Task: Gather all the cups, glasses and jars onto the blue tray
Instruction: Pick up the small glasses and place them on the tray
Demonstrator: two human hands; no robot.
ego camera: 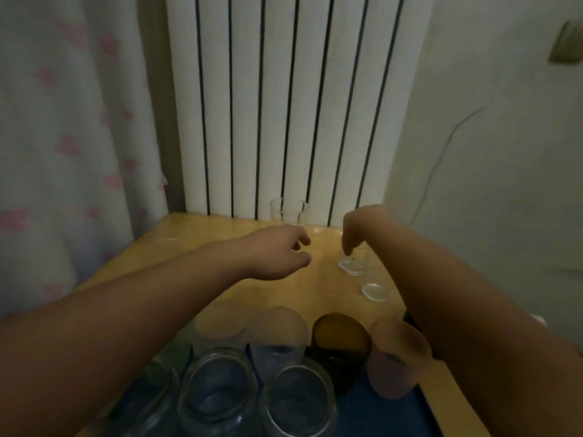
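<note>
Both arms outstretched, right hand fingers down on small glass

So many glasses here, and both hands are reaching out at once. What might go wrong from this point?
The right hand dips its fingers into a small clear glass that is hard to see on the table; it could tip or slip. A second small glass stands close under the right forearm and may get knocked. The blue tray already looks crowded with jars and cups, so placing more there may bump them together.
</note>
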